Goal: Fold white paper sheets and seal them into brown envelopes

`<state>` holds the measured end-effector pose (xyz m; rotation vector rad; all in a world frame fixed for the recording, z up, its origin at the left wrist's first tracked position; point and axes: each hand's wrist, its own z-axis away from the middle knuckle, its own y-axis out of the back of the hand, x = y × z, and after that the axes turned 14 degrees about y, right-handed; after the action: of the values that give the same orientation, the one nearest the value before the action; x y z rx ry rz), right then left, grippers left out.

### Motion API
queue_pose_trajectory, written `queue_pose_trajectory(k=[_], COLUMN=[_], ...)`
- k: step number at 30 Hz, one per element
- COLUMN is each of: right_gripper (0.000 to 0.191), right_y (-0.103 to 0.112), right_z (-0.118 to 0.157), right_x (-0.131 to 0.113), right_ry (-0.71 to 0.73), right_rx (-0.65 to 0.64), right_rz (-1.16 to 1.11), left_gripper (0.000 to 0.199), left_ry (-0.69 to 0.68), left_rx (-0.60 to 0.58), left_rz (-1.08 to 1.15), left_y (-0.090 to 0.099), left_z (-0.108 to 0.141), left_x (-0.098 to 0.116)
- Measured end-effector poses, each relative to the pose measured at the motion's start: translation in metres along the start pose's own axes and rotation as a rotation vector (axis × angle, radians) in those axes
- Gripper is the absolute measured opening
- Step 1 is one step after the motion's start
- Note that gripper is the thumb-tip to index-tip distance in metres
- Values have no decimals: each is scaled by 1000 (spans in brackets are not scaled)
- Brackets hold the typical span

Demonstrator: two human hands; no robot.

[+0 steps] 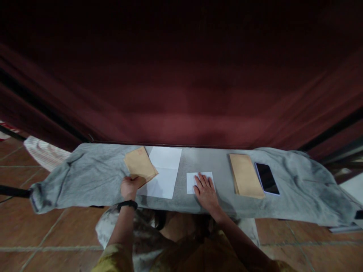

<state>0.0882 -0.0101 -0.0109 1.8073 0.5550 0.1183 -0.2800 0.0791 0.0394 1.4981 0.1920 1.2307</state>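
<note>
My left hand (pixel 129 187), a dark band on its wrist, pinches the lower left edge of a few brown envelopes (pixel 141 162). They lie tilted, partly over large white sheets of paper (pixel 167 166) that show a crease across the middle. My right hand (pixel 205 190) rests flat with fingers spread on a small white folded paper (pixel 191 184), covering its right part. To the right of that hand, apart from it, lies a stack of brown envelopes (pixel 246 175).
A phone (pixel 267 178) in a light purple case lies beside the right stack. A grey cloth (pixel 93 173) covers the narrow table and is rumpled at both ends. A dark red panel (pixel 181 94) rises behind the table's far edge. Tiled floor (pixel 36 226) shows below.
</note>
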Motion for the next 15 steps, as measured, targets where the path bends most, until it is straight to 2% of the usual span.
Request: queue_pose_trajectory(k=[5,8,11,15], right_gripper=[47,47,47,47], right_y=[-2,-3,-3,-3], right_z=[1,1,1,1], right_x=[1,1,1,0], right_ry=[-3,-1,-5,-3], right_rx=[14,23,30,23], right_rz=[2,0,0,5], left_gripper=[24,24,29,30], left_ry=[149,216,273,328], left_rx=[-3,-72,-252,-478], left_rz=[176,365,577,812], left_y=[14,13,-2,-34], left_z=[12,29,60,115], left_x=[4,6,10,17])
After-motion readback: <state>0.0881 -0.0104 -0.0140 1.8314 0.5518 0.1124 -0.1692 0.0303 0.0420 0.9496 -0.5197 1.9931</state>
